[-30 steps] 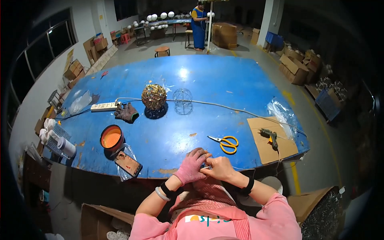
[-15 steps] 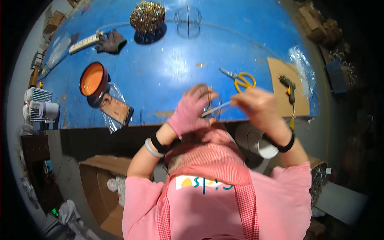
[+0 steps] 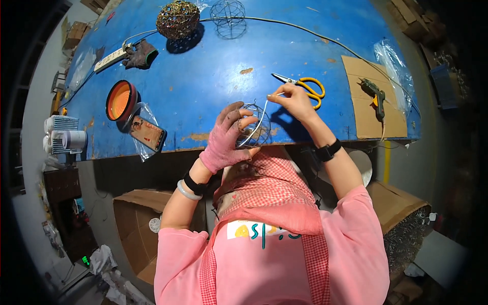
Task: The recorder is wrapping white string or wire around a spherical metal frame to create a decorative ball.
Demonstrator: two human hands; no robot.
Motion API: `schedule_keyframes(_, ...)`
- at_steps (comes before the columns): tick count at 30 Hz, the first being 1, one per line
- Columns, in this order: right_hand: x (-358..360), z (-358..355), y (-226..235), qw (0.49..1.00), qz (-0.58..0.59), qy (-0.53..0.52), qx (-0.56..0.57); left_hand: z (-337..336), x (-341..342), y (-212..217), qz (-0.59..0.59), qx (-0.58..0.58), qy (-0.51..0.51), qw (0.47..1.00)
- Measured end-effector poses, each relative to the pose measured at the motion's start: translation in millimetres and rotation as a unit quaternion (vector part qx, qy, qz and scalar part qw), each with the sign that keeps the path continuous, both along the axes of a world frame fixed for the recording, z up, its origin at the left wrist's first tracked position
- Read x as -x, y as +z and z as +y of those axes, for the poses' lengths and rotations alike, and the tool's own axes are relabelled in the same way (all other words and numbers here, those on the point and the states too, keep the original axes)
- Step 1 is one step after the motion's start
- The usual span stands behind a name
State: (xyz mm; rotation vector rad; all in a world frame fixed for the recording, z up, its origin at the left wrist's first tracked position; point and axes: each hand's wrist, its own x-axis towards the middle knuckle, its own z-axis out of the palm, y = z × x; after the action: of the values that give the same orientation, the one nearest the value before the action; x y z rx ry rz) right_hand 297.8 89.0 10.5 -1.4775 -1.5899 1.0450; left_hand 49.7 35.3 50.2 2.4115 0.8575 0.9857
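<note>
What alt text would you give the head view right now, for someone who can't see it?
Over the near edge of a blue table, a gloved left hand holds a small wire ball frame while the bare right hand pulls a strand of wire from it. Yellow-handled scissors lie just beyond; a glue gun rests on cardboard.

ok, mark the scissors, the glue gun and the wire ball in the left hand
scissors [image 3: 311,89], head view, on the yellow handles
glue gun [image 3: 373,94], head view, on its body
wire ball [image 3: 252,124], head view, on the wire frame

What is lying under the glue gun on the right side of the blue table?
The glue gun rests on a flat cardboard sheet laid on the blue table. What the cardboard covers cannot be seen.
</note>
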Motion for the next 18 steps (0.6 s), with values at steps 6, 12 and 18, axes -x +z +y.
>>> schedule_keyframes(6, 30.2, -1.8, -6.8, 0.972, 0.128, 0.077, 0.181, -6.6, 7.8, -14.4, -0.027, -0.033, 0.009, 0.999)
schedule_keyframes(12, 46.5, -10.4, -4.1, 0.937, 0.269, 0.063, 0.212, 1.6, 23.0, -37.7, -0.061, -0.103, 0.004, 0.993)
schedule_keyframes(18, 72.3, -32.1, 66.3, 0.988, 0.041, 0.017, -0.147, 11.1, 34.2, 2.5, -0.059, 0.037, 0.068, 0.995)
